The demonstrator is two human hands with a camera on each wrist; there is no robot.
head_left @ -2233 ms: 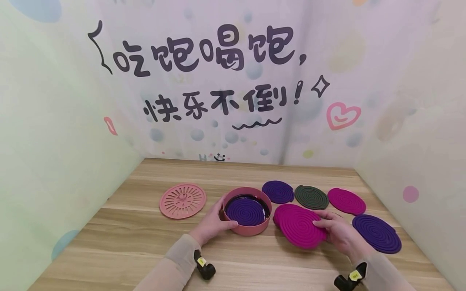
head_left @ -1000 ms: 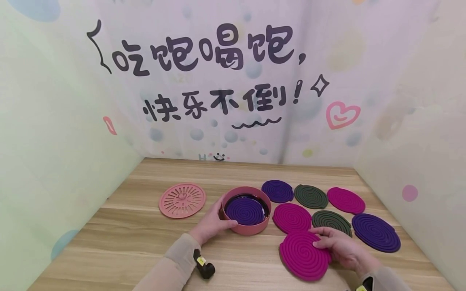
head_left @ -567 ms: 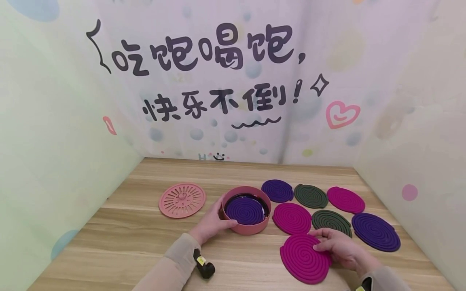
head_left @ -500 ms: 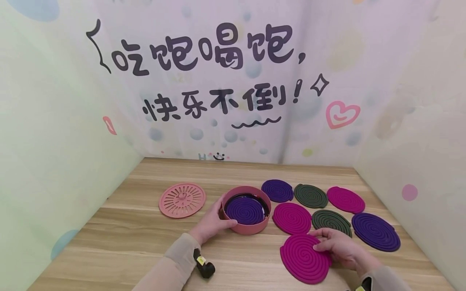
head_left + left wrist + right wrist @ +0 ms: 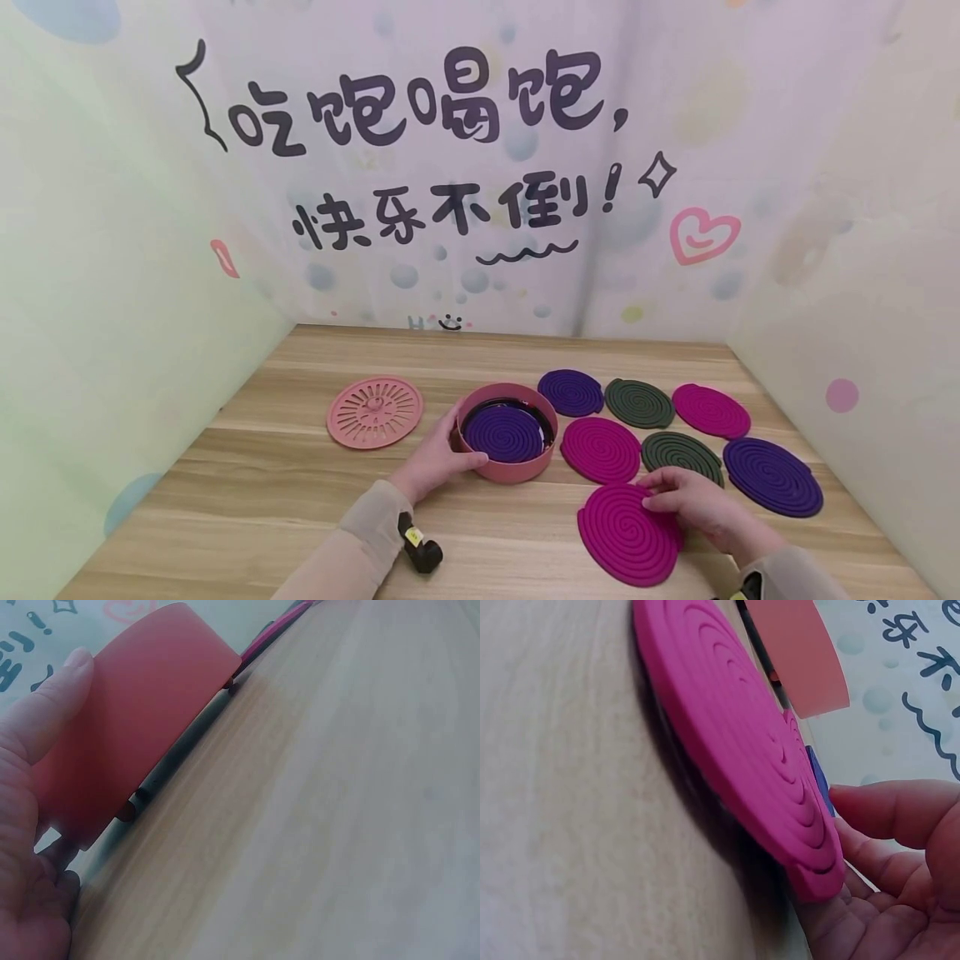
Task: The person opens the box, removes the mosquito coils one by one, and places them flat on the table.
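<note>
My left hand (image 5: 438, 460) grips the left side of a round pink holder (image 5: 513, 473), thumb at its near wall. A purple mosquito coil (image 5: 502, 433) lies inside this holder on a black inner part. The left wrist view shows the holder's wall (image 5: 146, 705) standing on small feet just over the tabletop. With my right hand (image 5: 697, 507) I pinch the right edge of a magenta mosquito coil (image 5: 628, 535) near the table's front. In the right wrist view that coil (image 5: 735, 720) lies close over the wood, and my thumb (image 5: 892, 810) is by its rim.
A pink slotted lid (image 5: 375, 412) lies left of the holder. To the right are another magenta coil (image 5: 602, 450), a green coil (image 5: 682, 454), a purple coil (image 5: 772, 477), and a back row of purple (image 5: 571, 393), green (image 5: 640, 403) and magenta (image 5: 711, 411) coils.
My right hand has brought the magenta coil toward the front edge and lowered it, uncovering a magenta and a green coil behind. In the last half second little has moved. The left hand stays put.
</note>
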